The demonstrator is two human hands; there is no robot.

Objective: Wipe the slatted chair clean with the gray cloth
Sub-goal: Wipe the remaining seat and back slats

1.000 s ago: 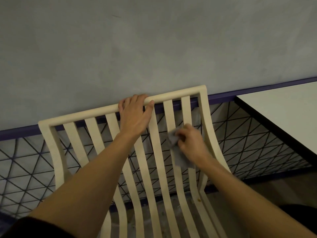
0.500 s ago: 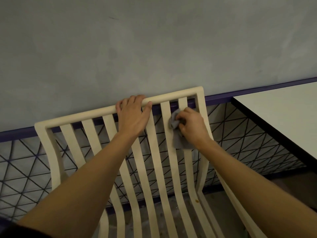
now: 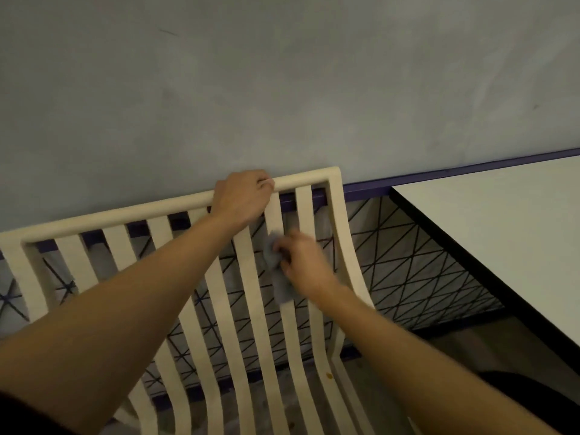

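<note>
- Cream slatted chair stands with its back toward a grey wall; a black triangular lattice shows between the slats.
- Left hand grips the top rail, fingers curled over it, thumb on the near side.
- Right hand is blurred; its fingers are bunched around the gray cloth, pressing it against a slat near the chair's right side.
- Cloth sits under and just left of the fingertips, with a loose tail hanging below the palm along the slat.
- Small brown spot marks a slat lower down.
- White table with a dark edge stands to the right.
</note>
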